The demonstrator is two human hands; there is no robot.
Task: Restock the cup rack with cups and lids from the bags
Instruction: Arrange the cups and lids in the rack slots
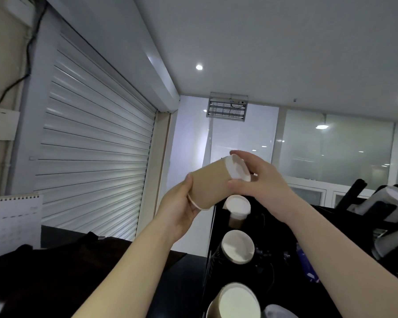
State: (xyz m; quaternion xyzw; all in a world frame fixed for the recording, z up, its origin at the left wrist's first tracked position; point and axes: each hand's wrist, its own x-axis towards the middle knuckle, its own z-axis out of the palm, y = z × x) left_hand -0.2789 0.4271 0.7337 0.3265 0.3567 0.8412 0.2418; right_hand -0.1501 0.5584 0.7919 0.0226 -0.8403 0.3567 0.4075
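A brown paper cup (pixel 213 183) is held tilted in the air, its white base pointing up and to the right. My left hand (pixel 180 211) grips its rim end from below. My right hand (pixel 260 177) holds the base end, fingers wrapped around it. Directly beneath stands the black cup rack (pixel 210 258), with three upside-down cup stacks showing white bases: a top stack (pixel 237 206), a middle stack (pixel 238 247) and a bottom stack (pixel 237 300).
A closed roller shutter (pixel 94 161) fills the left wall. A dark counter (pixel 74 271) runs below it, with a spiral calendar (pixel 12 220) at the far left. Dark and white equipment (pixel 386 216) stands at the right. A blue packet (pixel 309 265) lies beside the rack.
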